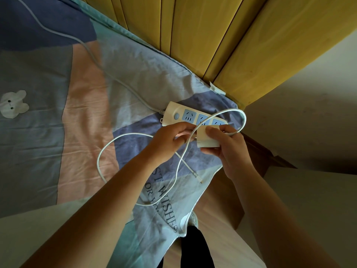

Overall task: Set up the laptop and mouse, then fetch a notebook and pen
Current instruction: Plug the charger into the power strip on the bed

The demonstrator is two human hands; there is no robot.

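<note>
A white square charger block (pixel 206 140) is gripped in my right hand (pixel 229 149), just in front of a white power strip (pixel 179 113) with blue sockets that lies on the bed. My left hand (pixel 170 140) pinches the charger's white cable (pixel 108 149) close to the block. The cable loops over the bedsheet to the left and arcs over the strip on the right. Its free plug end (pixel 201 180) dangles near the bed's edge. No laptop, mouse, notebook or pen is in view.
The bed has a patchwork sheet (pixel 77 113) in blue, pink and grey. The strip's own cord (pixel 92 55) runs to the upper left. A yellow wooden headboard (pixel 212 35) stands behind, and a wall (pixel 309 122) is on the right. Wooden floor (pixel 218 206) shows below.
</note>
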